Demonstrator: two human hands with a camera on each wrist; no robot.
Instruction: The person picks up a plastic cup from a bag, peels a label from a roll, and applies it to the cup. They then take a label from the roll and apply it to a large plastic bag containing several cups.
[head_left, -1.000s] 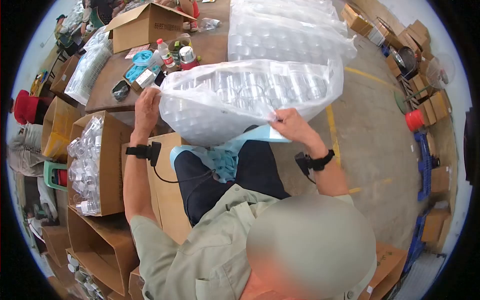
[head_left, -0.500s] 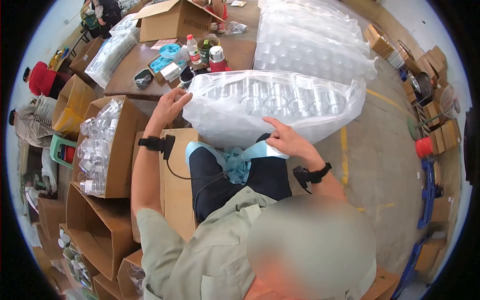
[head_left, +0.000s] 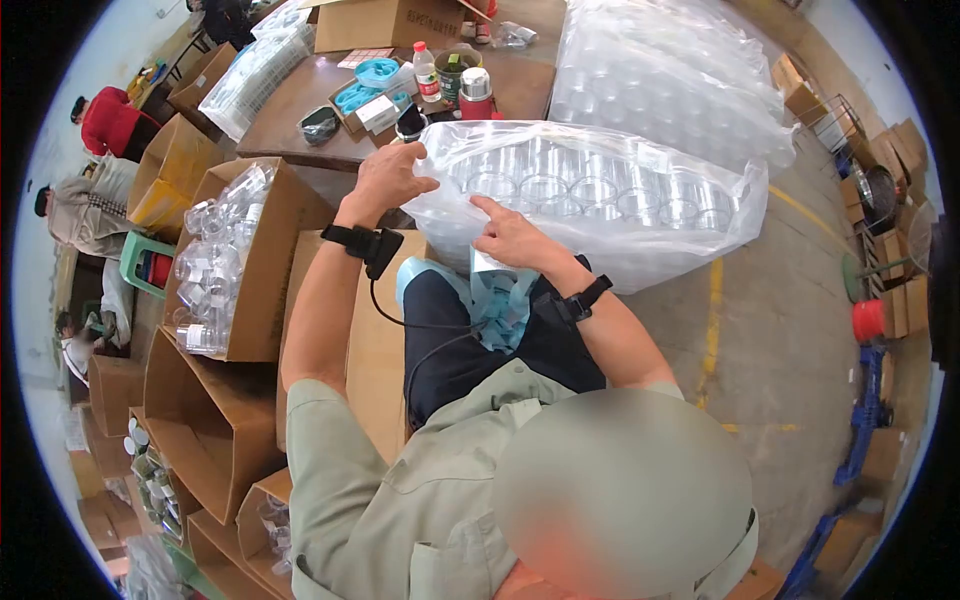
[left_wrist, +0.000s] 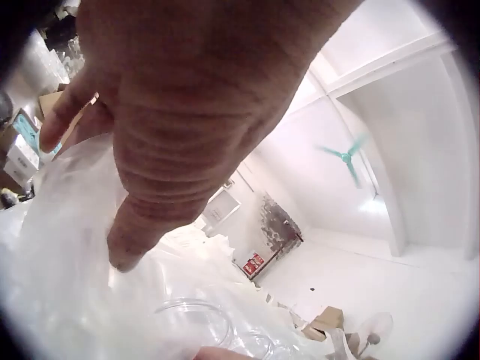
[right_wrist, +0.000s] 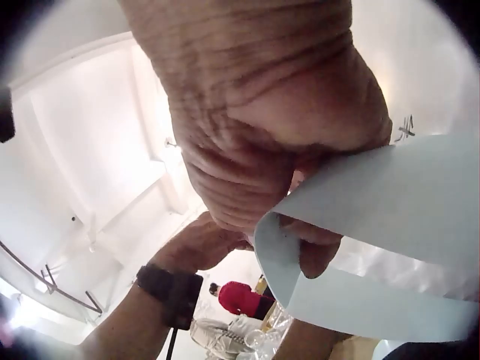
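Note:
A large clear plastic bag holds rows of clear jars and lies in front of the person's knees. The left hand is at the bag's left end, thumb and fingers apart; in the left wrist view the thumb is against the film. Near the bag's front side, the right hand extends its index finger leftward. Its other fingers hold a pale blue strip, which bends in a loop about a fingertip in the right wrist view. More light-blue strips lie between the thighs.
An open carton of clear jars stands at the left, with more cartons below it. The brown table bears a drink bottle, a red flask and a box of blue rolls. Further bagged jars stand behind.
The right hand has let go of the bag's edge and moved left, toward the left hand. The left hand's grip on the film has loosened. The view has shifted, so the surroundings appear further right.

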